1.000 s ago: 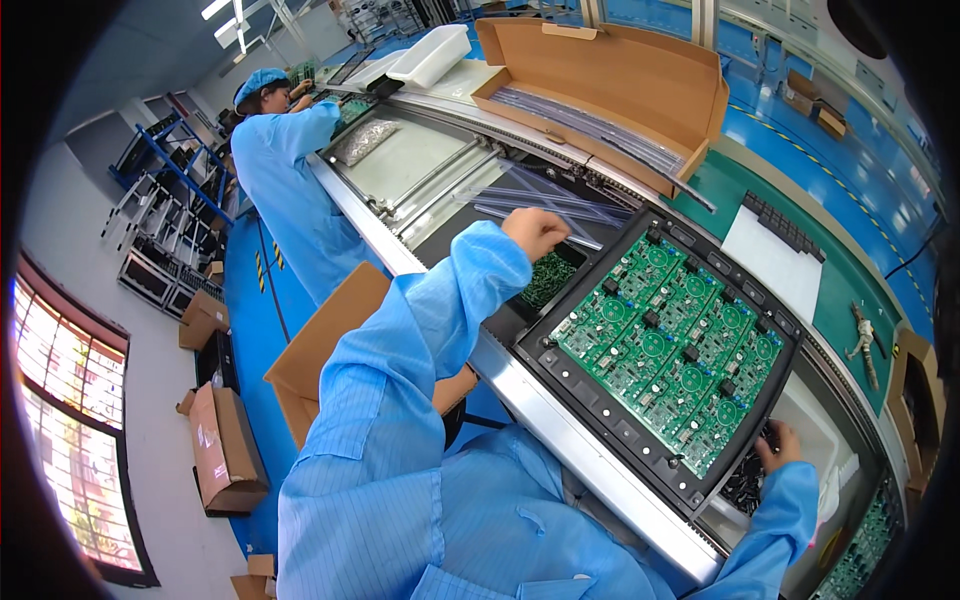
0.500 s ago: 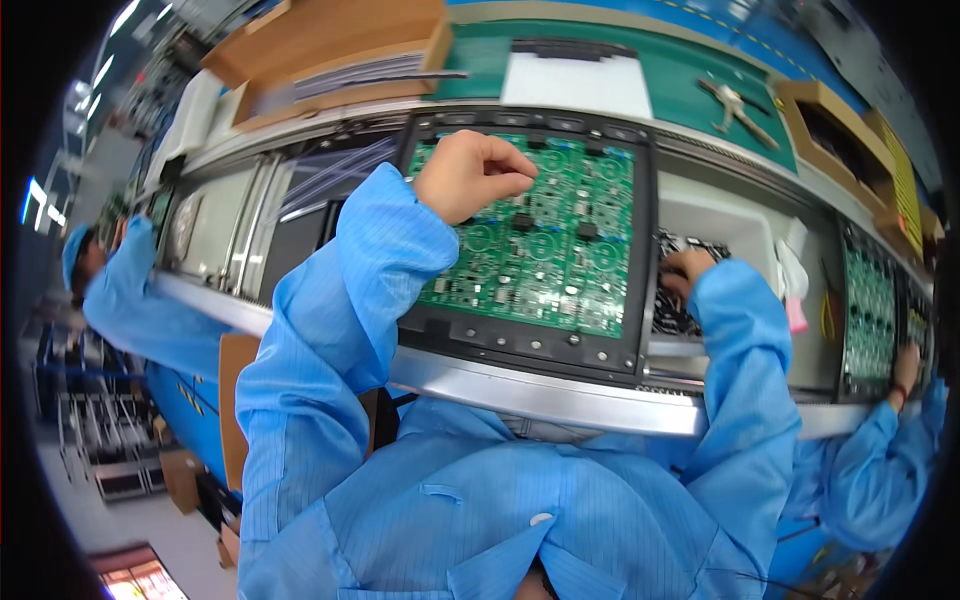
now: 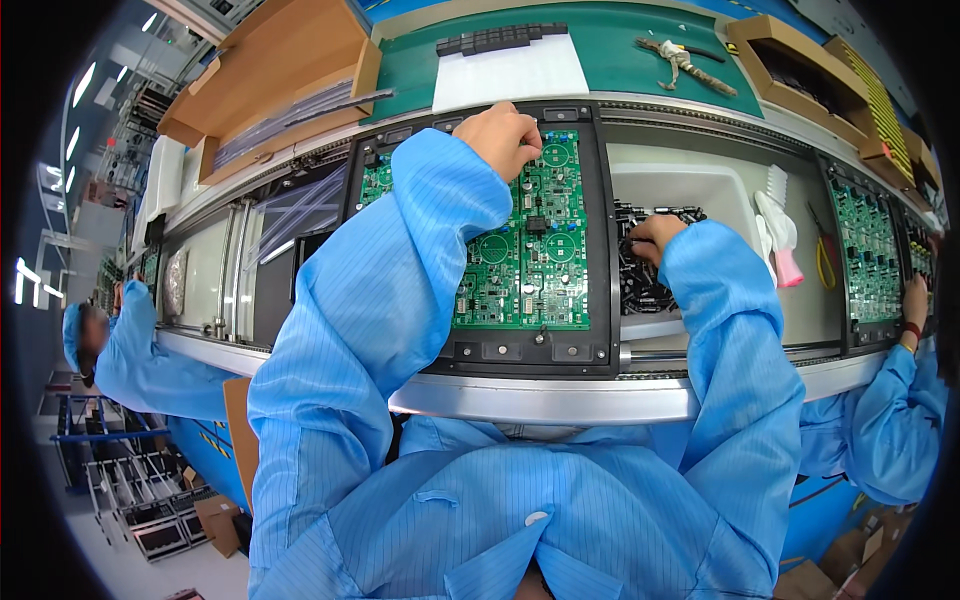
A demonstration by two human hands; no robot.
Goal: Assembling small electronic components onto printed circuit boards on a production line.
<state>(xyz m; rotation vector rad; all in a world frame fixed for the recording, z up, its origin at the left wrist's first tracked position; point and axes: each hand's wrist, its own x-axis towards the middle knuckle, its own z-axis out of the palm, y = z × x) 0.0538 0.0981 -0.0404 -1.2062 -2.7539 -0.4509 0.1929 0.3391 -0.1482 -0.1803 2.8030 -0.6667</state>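
A green circuit board (image 3: 555,215) lies in a black frame (image 3: 520,352) in front of me. Over the far part of the board is my left hand (image 3: 500,138), its fingers bent together in a pinch; whatever is between the fingertips is too small to make out. To the right, a white bin (image 3: 690,185) holds a pile of small black cylindrical parts (image 3: 645,290). My right hand (image 3: 655,236) reaches into that pile with its fingers curled, and the fingertips are partly lost among the parts.
Beside the bin lie white gloves (image 3: 775,230) and yellow-handled pliers (image 3: 825,265). Another framed board (image 3: 868,255) stands farther right, near a co-worker's hand (image 3: 915,300). Beyond the rail are an open cardboard box (image 3: 265,75), a white sheet (image 3: 512,75) and a green mat (image 3: 610,75).
My left hand has moved right and farther away over the board, fingers still pinched. My right hand stays in the bin among the black parts. The whole view has shifted somewhat.
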